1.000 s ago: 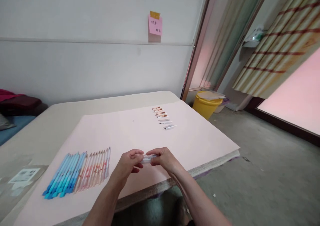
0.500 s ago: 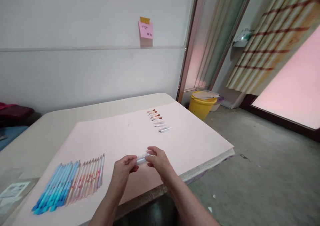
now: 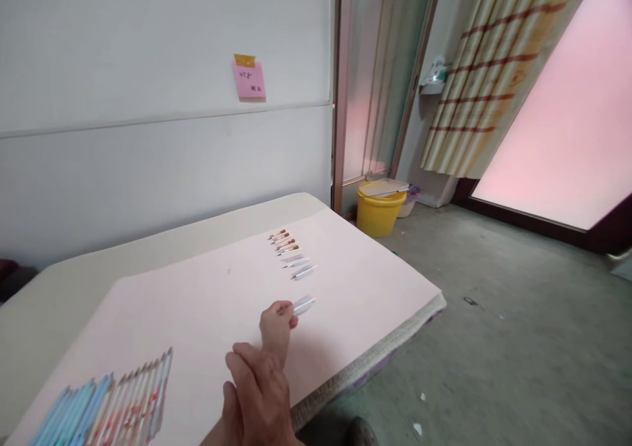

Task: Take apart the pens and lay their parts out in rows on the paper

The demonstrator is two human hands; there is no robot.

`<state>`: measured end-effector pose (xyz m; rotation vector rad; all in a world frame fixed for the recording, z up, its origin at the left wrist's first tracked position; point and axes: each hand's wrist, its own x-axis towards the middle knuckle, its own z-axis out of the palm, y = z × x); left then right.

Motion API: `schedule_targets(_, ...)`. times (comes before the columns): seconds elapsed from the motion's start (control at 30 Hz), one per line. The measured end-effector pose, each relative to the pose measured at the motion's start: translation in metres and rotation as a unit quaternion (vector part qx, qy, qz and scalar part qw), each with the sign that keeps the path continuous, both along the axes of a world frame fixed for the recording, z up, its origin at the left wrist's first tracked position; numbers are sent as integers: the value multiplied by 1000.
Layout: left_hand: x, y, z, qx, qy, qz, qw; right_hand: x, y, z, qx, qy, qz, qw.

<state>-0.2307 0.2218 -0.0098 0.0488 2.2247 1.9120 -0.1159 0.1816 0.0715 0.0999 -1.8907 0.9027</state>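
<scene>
My left hand (image 3: pixel 277 324) is closed on one end of a slim, translucent whitish pen (image 3: pixel 305 304), held above the pink sheet with its other end pointing right. Over my left wrist and forearm crosses my right hand (image 3: pixel 261 387), its fingers stretched toward the left and apparently holding nothing. Beyond the held pen, a column of several small pens with dark tips (image 3: pixel 289 243) lies on the sheet, some brown-ended and the nearer ones pale. At the lower left are a row of blue pens (image 3: pixel 72 413) and a row of pale pens with red patterns (image 3: pixel 133 400), cut off by the frame's edge.
A pink sheet (image 3: pixel 197 314) covers much of the cream table (image 3: pixel 64 295), which stands against a white wall. A pink note (image 3: pixel 249 81) is taped there. On the floor to the right stands a yellow bucket (image 3: pixel 379 212), near a striped curtain (image 3: pixel 474 104).
My left hand has carried the pen to the right. My right hand has let go of it and moved left, across my left forearm. The view has turned right.
</scene>
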Motion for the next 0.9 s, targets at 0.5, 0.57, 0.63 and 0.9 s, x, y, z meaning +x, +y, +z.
schedule_targets(0.5, -32, 85, -22, -91, 19, -13, 996, -6, 20, 3, -128, -37, 0, 991)
schedule_targets(0.57, -33, 84, -26, -103, 29, -17, 994, -6, 20, 5, -128, -36, 1, 991)
schedule_targets(0.63, -33, 84, -28, -119, 41, -25, 992, -5, 19, 5, -121, -39, -12, 992)
schedule_targets(0.9, -30, 73, -17, -240, 124, -46, 962, -8, 18, 2, -113, -15, -3, 993)
